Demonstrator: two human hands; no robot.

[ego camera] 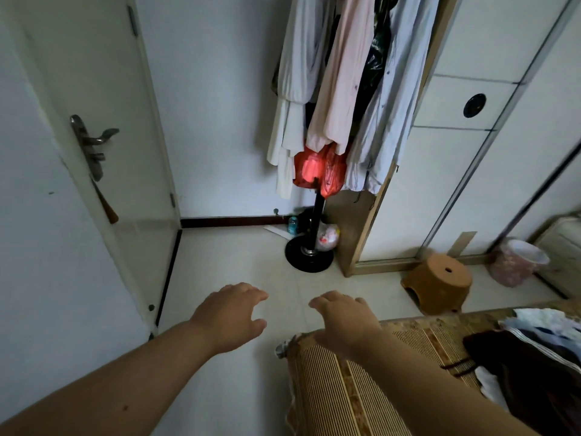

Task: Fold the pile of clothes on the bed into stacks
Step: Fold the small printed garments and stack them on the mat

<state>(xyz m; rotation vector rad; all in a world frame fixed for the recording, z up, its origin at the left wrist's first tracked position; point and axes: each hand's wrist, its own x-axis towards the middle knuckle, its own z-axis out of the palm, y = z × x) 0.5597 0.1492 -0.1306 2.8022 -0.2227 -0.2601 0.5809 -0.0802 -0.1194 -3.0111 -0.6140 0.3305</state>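
The left hand (231, 316) and right hand (344, 322) are being held out, relaxed and empty, at the corner of the bed (330, 391) bearing the clothes (534, 366).

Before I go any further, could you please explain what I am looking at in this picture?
There is no machine here: a person wears one wide-angle camera on the head, looking forward and down, so you see their own two arms. The left hand and the right hand reach forward, fingers relaxed, holding nothing. At lower right is the bed with a striped mat, and on it the pile of clothes, not yet folded. Beyond stand a coat stand hung with garments, a brown stool and a door.
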